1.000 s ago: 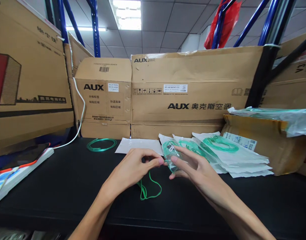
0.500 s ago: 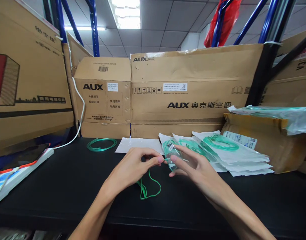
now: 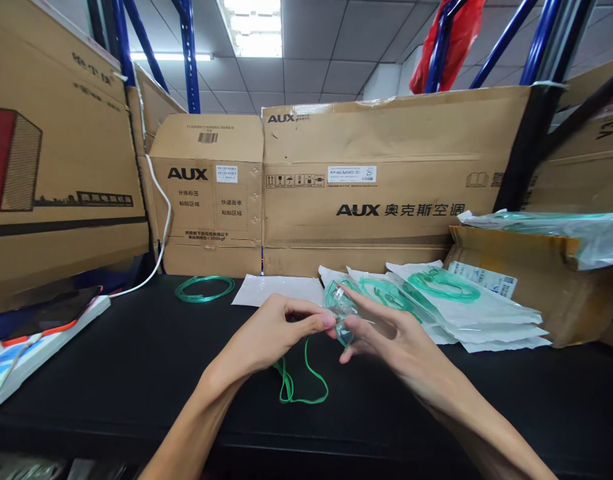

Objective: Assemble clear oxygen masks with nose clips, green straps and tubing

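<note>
I see both hands meeting over the middle of the black desk (image 3: 111,373). The left hand (image 3: 271,333) has its grip pinched on the green elastic strap (image 3: 301,383), whose loop hangs down onto the desk on the near side. The right hand (image 3: 386,333) has its grip closed around the oxygen mask (image 3: 342,308), held just above the desk and touching the left fingertips. To the right lies a stack of bagged masks (image 3: 461,307). To the far left is a coil of green tubing (image 3: 205,289).
</note>
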`<state>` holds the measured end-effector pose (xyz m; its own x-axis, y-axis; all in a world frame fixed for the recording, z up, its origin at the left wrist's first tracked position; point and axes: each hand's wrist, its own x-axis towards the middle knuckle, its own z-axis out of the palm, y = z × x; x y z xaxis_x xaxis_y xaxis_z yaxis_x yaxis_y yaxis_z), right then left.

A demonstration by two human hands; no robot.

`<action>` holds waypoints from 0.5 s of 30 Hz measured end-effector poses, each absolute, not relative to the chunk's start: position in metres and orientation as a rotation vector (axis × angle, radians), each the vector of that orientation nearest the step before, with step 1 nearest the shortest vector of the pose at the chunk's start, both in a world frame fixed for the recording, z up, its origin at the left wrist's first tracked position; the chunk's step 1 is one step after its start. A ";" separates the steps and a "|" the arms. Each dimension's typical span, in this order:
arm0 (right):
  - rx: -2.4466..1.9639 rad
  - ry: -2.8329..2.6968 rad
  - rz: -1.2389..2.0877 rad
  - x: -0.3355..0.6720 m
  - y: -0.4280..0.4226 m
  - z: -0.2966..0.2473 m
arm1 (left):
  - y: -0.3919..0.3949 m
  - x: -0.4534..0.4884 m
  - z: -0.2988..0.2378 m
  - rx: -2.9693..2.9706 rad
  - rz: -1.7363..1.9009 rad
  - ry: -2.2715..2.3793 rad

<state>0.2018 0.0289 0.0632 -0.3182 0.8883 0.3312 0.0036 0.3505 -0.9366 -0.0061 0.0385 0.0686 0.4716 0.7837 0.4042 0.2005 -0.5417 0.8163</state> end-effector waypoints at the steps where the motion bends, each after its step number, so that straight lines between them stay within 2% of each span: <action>1: -0.816 -1.651 1.124 0.202 0.028 0.064 | 0.038 -0.005 0.069 1.987 1.044 0.798; 5: -0.840 -1.698 0.972 0.201 0.027 0.064 | 0.037 -0.003 0.068 1.902 1.055 0.755; 11: -0.722 -1.725 0.555 0.198 0.026 0.059 | 0.038 0.000 0.067 1.871 1.092 0.785; 15: -0.701 -1.731 0.483 0.198 0.023 0.059 | 0.039 0.000 0.066 1.882 1.088 0.792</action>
